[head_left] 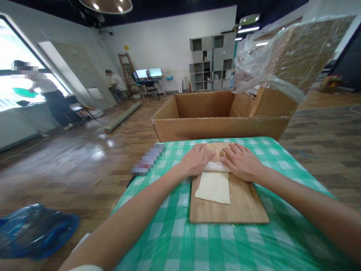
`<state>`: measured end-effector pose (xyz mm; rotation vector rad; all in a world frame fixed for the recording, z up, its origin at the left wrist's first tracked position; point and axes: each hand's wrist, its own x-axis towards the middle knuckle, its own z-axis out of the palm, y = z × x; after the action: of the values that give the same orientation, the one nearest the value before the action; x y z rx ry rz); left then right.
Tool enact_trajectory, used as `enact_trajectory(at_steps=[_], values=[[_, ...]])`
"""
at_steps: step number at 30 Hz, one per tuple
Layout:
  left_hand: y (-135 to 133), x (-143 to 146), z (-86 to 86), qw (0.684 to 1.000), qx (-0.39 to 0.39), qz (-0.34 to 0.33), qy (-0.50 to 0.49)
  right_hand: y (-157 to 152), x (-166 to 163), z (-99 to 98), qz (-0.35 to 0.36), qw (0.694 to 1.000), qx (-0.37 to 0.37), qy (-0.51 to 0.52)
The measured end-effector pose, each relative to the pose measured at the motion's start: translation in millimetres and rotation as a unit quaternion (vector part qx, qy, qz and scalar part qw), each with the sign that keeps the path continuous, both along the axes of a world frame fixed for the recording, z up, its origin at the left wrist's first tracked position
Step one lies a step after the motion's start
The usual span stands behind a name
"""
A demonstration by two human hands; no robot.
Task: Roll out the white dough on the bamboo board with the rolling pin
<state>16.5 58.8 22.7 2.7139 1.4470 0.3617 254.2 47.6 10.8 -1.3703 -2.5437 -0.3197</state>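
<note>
A pale flat sheet of dough (213, 187) lies on a wooden cutting board (242, 205) on the green checked tablecloth (175, 229). The dough's far edge is rolled up into a thin roll (216, 166). My left hand (194, 160) lies flat on the left end of that roll, fingers stretched forward. My right hand (241, 162) presses flat on the right end, fingers together and extended. Both palms face down on the roll and the board.
A large open cardboard box (220, 120) stands just beyond the table's far edge, with a plastic-wrapped panel (293, 56) leaning over its right side. A blue plastic bag (34, 229) lies on the wooden floor at left. People stand and sit far left near desks.
</note>
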Motion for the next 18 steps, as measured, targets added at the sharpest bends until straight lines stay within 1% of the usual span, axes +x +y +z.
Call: enact_trajectory(at_steps=[2,4,6,7,9,10,12,13,14,16,18], values=[[-7,1,-2.2,1.0,-0.001,0.01,0.002,-6,0,-1.8,-0.004,1.0,-0.008,0.008],[-28,-1,-5.6,1.0,0.001,0.03,0.005,-27,0,-5.8,0.003,1.0,-0.011,0.019],[-53,-7,-5.8,0.999,-0.007,0.046,-0.006,-53,2,-11.1,0.031,0.999,-0.008,0.024],[-63,-12,-3.8,0.999,-0.024,0.034,-0.018,-64,2,-13.6,0.045,0.999,-0.004,0.026],[-74,-23,4.3,0.994,-0.056,0.025,-0.09,-80,4,-16.9,0.063,0.997,0.0,0.039],[-73,-29,9.7,0.987,-0.063,0.042,-0.142,-84,5,-17.3,0.067,0.997,0.001,0.048],[-60,-39,20.2,0.965,-0.058,0.1,-0.233,-84,10,-14.9,0.068,0.996,-0.009,0.06],[-50,-43,24.5,0.958,-0.056,0.126,-0.253,-82,15,-12.2,0.063,0.996,-0.016,0.061],[-40,-46,27.6,0.955,-0.063,0.138,-0.255,-80,21,-8.8,0.051,0.997,-0.024,0.06],[-21,-46,29.8,0.958,-0.091,0.121,-0.242,-75,39,-1.1,0.01,0.997,-0.048,0.056],[-10,-40,27.7,0.965,-0.133,0.071,-0.214,-71,62,5.6,-0.052,0.994,-0.082,0.058]])
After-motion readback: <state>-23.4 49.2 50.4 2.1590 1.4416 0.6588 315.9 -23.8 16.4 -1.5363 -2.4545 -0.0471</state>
